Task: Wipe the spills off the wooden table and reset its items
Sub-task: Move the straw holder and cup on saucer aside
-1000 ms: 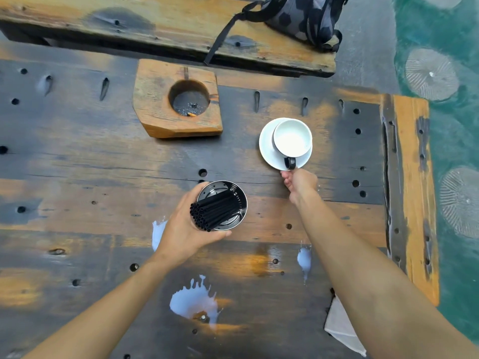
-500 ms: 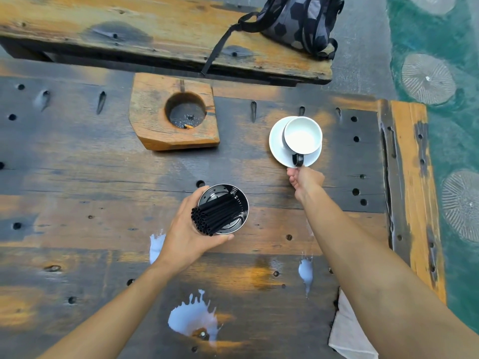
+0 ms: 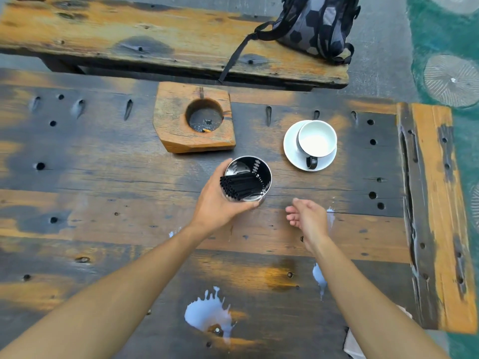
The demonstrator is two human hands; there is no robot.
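White liquid lies in a splashed puddle [image 3: 208,313] at the near edge of the worktop [image 3: 103,177], dark weathered planks with orange patches and drilled holes. A pale cloth [image 3: 353,343] shows at the bottom edge, mostly behind the right forearm. A narrow white streak [image 3: 319,278] lies right of the puddle, just beside that forearm; a smaller fleck [image 3: 173,232] sits by the left wrist, and another thin streak [image 3: 330,216] lies just past the right hand.

The left hand [image 3: 217,203] grips a shiny metal canister [image 3: 248,178] from its left side, fingers curled round the wall and thumb across the near rim. The canister tilts toward the camera and holds a bundle of black straws [image 3: 239,187], their open ends facing the hand. The right hand [image 3: 308,216] hovers empty just right of the canister, palm turned left, its fingers loosely curled and apart from one another, touching nothing.

Beyond, a white cup [image 3: 317,139] with a black outside and handle stands on a white saucer [image 3: 290,145], handle toward the camera. Left of it sits a wooden block ashtray [image 3: 171,120] with a round hollow holding ash and a butt. Farther off, a wooden bench [image 3: 129,29] carries a grey hexagon-patterned backpack [image 3: 316,24]. No writing or brand is legible anywhere.
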